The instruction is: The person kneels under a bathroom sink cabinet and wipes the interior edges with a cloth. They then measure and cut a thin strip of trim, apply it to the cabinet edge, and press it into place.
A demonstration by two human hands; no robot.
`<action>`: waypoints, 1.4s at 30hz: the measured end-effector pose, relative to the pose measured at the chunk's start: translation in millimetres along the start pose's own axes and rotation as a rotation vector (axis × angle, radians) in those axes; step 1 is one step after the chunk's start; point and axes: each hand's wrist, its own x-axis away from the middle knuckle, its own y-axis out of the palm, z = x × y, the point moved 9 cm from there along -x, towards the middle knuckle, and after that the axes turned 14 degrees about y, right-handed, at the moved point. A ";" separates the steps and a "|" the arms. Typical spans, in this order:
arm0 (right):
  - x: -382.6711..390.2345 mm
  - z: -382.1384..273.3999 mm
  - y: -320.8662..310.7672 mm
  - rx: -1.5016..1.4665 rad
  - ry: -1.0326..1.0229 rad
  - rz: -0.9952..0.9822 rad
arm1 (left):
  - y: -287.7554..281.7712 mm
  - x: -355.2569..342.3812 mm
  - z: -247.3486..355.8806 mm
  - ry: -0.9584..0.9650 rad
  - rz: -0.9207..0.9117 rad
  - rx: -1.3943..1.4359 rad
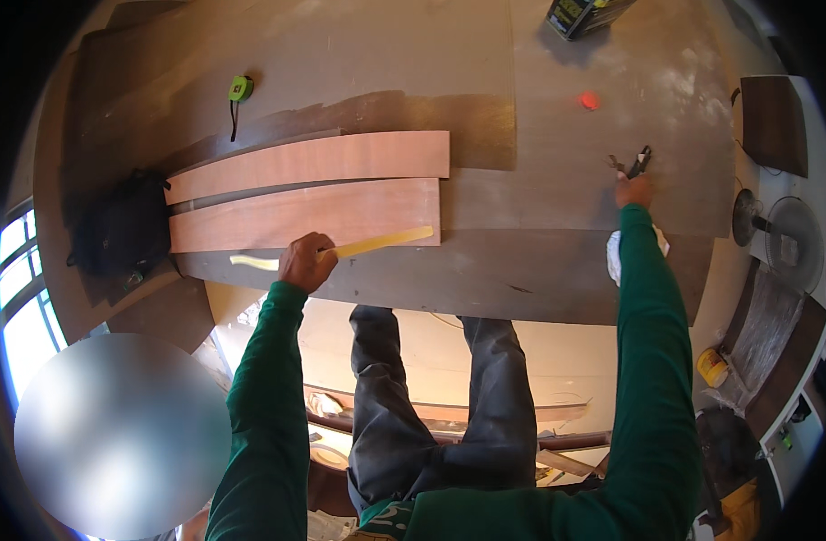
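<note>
My left hand (307,261) is closed on a long pale yellow strip (386,237), whose right part lies over the nearer of two pale pinkish wooden boards (296,212). The farther board (305,162) lies parallel beyond it, a narrow gap between them. At the right of the table, my right hand (633,187) has its fingers round a black hand tool (641,160), which looks like pliers or cutters. A crumpled white cloth (615,257) is partly hidden under my right forearm.
On the brown-covered table (521,279) are a black bag (111,225), a green tape measure (241,87), a red round object (589,100) and a dark can (586,16). A pedestal fan (787,239) stands at right. A blurred round patch hides the lower left.
</note>
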 end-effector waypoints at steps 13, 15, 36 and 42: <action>292.7 14.5 -54.6 -1.369 0.587 -0.867 | 6.8 -58.4 -53.8 0.130 -0.051 0.041; 351.1 -12.2 -55.3 -1.359 0.463 -0.839 | 4.8 -53.5 -74.4 0.118 -0.079 0.059; 545.4 -173.0 -27.0 -1.304 0.325 -0.837 | 62.8 -83.3 -110.8 0.243 -0.012 0.197; 583.5 -184.6 0.6 -0.830 0.193 -0.833 | 59.3 -74.9 -118.6 0.258 0.057 0.204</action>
